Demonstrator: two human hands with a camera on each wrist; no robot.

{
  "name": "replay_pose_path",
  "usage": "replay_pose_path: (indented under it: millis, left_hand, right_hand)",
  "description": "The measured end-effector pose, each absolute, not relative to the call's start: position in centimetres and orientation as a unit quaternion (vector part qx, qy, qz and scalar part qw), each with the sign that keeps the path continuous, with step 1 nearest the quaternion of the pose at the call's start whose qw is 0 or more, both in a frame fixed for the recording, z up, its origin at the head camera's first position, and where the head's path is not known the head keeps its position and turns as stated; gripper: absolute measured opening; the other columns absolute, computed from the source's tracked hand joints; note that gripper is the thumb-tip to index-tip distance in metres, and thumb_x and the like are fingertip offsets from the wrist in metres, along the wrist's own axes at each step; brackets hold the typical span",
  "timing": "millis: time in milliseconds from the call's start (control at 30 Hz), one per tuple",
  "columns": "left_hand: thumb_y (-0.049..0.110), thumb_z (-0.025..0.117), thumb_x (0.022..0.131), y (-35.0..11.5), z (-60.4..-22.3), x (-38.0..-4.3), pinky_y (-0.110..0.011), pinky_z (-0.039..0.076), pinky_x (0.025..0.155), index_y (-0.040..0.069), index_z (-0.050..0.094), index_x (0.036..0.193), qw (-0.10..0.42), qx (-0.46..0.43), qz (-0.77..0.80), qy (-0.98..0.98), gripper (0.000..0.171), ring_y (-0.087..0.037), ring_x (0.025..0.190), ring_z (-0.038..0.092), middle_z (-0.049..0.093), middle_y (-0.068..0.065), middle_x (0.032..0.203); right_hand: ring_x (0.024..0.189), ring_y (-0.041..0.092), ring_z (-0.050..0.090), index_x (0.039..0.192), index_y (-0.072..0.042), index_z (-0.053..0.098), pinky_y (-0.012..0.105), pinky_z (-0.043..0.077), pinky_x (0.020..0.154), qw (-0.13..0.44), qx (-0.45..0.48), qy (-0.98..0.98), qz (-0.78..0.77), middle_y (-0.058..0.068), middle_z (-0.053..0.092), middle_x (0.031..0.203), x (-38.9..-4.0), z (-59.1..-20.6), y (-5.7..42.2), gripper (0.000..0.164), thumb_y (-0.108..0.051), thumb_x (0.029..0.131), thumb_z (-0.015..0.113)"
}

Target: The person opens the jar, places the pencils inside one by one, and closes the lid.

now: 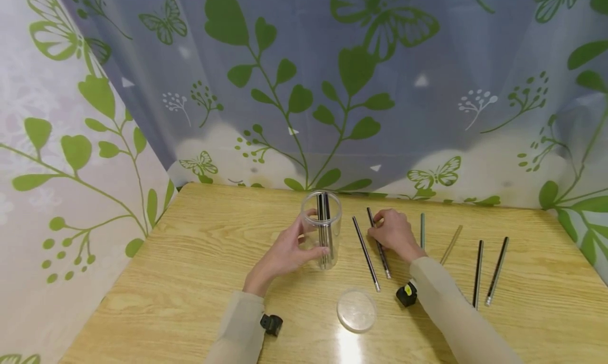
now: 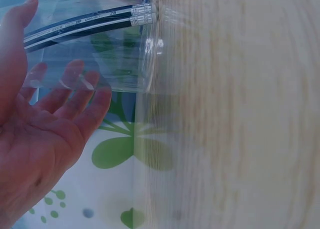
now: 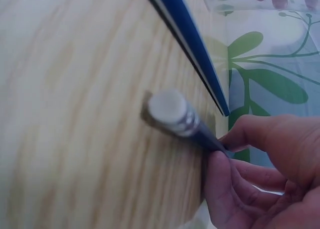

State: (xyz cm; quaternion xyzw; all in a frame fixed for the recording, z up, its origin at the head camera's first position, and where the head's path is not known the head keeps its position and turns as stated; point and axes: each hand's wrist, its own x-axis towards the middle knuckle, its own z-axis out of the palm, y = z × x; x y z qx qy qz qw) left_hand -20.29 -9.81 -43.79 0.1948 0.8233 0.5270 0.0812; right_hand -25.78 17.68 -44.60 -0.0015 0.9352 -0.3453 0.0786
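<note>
My left hand [image 1: 284, 253] grips a clear plastic jar [image 1: 336, 232] standing upright on the table, thumb at its near side and fingers around the left. Inside the open-topped jar are dark striped pencils [image 2: 90, 25], their eraser ends down at the base in the left wrist view. My right hand [image 1: 395, 233] pinches a dark pencil [image 3: 197, 135] between thumb and index finger, toward its far end. That pencil lies close over the tabletop, with its white eraser pointing toward me. Just left of it, another dark pencil [image 1: 366, 254] rests on the table.
A round clear lid [image 1: 356, 311] lies flat in front of the jar. Right of my right hand are a green pencil [image 1: 422, 229], a tan one [image 1: 451, 243] and two dark pencils [image 1: 478, 274]. A leaf-patterned curtain [image 1: 304, 89] hangs behind the wooden table [image 1: 199, 258].
</note>
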Motion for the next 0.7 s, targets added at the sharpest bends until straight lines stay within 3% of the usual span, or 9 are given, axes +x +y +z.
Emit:
replay_pose_path:
  millis: [300, 567, 700]
  left_hand:
    - [0.029, 0.081, 0.089, -9.8, -43.9, -20.4, -0.055, 0.038, 0.121, 0.03, 0.03, 0.159, 0.076, 0.193, 0.526, 0.825, 0.087, -0.033, 0.143, 0.049, 0.051, -0.007, 0.155]
    - [0.03, 0.081, 0.089, -9.8, -43.9, -20.4, -0.055, 0.038, 0.121, 0.031, 0.031, 0.158, 0.076, 0.193, 0.523, 0.826, 0.086, -0.032, 0.143, 0.049, 0.051, -0.005, 0.156]
    - [0.03, 0.081, 0.089, -9.8, -44.0, -20.3, -0.055, 0.039, 0.121, 0.03, 0.03, 0.159, 0.074, 0.194, 0.522, 0.827, 0.086, -0.031, 0.143, 0.05, 0.051, -0.004, 0.156]
  right_hand:
    - [0.051, 0.015, 0.063, 0.125, 0.003, 0.061, 0.029, 0.055, 0.049, 0.063, 0.0, 0.933, -0.353, 0.024, 0.074, 0.104, -25.4, -44.3, 18.7, 0.041, -0.02, 0.092, 0.068]
    - [0.053, 0.015, 0.061, 0.128, 0.002, 0.058, 0.029, 0.05, 0.049, 0.033, -0.008, 0.931, -0.362, 0.016, 0.073, 0.089, -24.5, -43.5, 19.5, 0.043, -0.021, 0.093, 0.064]
    - [0.052, 0.017, 0.061, 0.129, 0.002, 0.058, 0.029, 0.053, 0.049, 0.014, -0.005, 0.929, -0.369, 0.013, 0.069, 0.086, -23.9, -42.9, 19.7, 0.042, -0.02, 0.093, 0.064]
